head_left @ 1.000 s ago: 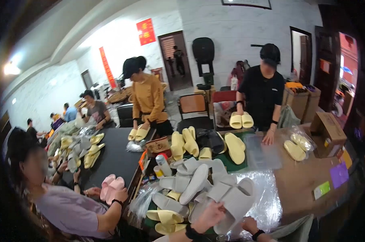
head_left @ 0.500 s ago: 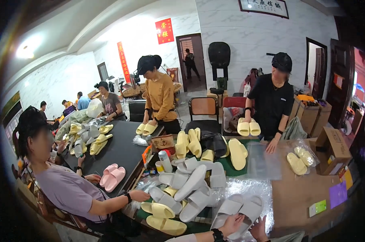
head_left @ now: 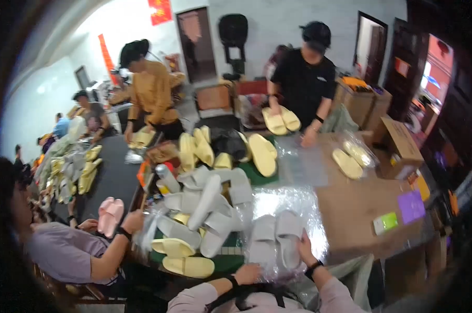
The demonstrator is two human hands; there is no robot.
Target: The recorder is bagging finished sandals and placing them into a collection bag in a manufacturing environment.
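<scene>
A pair of grey slide slippers (head_left: 289, 245) lies side by side on a shiny clear plastic bag (head_left: 314, 208) in front of me. My right hand (head_left: 306, 248) rests against the outer side of the right slipper, fingers stretched along it. At the bag's near left edge, close to the left slipper's heel, my left hand (head_left: 247, 273) is closed with its fingers together; blur hides what is between them. Left of the bag, several loose grey slippers (head_left: 204, 203) are heaped with pale yellow slippers (head_left: 189, 266).
Across the table a person in black (head_left: 304, 78) handles yellow slippers (head_left: 281, 121). To my left, a person in a lilac top (head_left: 69, 250) reaches toward the heap; pink slippers (head_left: 111, 215) lie nearby. Bagged yellow slippers (head_left: 347, 164), a cardboard box (head_left: 397, 148) and a purple card (head_left: 416, 206) are at right.
The grey pair has gone from my hands down onto the plastic bag. My left hand has moved off it to the bag's edge. The view has shifted, placing the scene further left and higher.
</scene>
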